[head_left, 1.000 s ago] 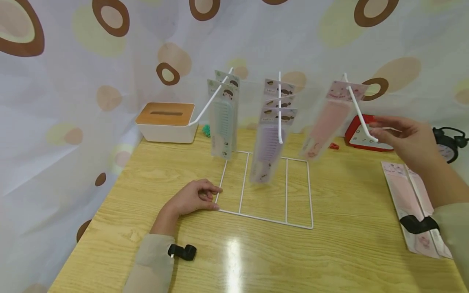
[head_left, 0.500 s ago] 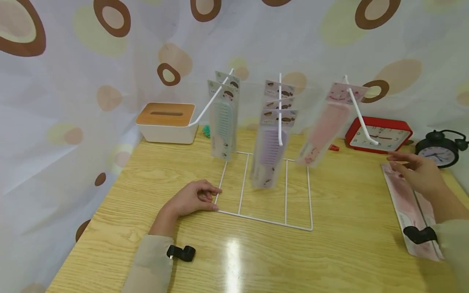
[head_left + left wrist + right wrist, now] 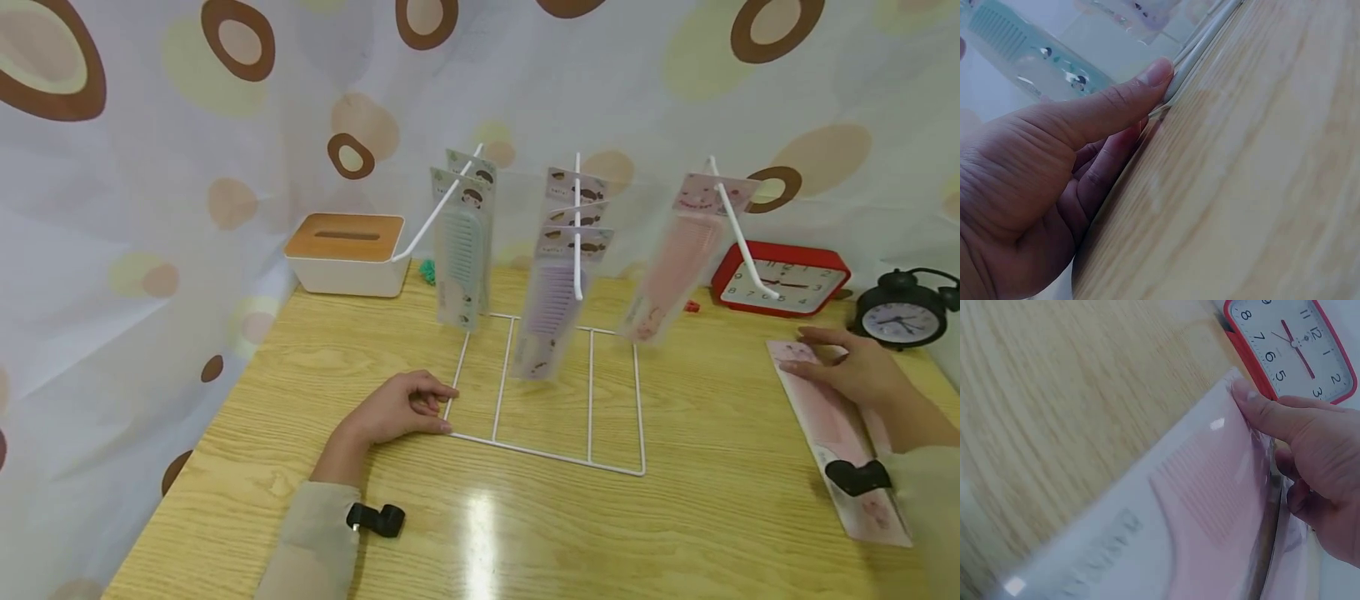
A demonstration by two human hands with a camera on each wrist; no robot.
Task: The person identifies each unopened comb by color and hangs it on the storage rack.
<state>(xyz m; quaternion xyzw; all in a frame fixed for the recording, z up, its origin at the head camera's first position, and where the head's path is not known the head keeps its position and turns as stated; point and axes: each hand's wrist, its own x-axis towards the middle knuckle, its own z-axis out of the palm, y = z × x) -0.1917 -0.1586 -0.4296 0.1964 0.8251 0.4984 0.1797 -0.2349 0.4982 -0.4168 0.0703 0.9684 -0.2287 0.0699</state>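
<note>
At the near left corner of a white wire display rack (image 3: 551,452), my left hand (image 3: 393,408) holds the base, thumb on the wire and fingers curled beside it. My right hand (image 3: 862,375) pinches the top end of a pink packaged comb (image 3: 1204,487) at the table's right side, thumb over the front of the pack. A second pink comb pack (image 3: 1288,562) lies partly hidden beneath that hand. From the rack's arms hang green comb packs (image 3: 461,258) on the left, purple comb packs (image 3: 555,300) in the middle and a pink comb pack (image 3: 678,267) on the right.
A tissue box (image 3: 345,258) with a wooden lid stands at the back left, a small green item (image 3: 427,271) beside it. Behind the right hand are a red clock (image 3: 780,279) and a black alarm clock (image 3: 900,312). A small red item (image 3: 692,307) lies near the red clock.
My right hand has come down from the tip of the rack's right arm to the pink comb packs and taken hold of one, shifting it slightly left. The left hand stays at the rack's corner.
</note>
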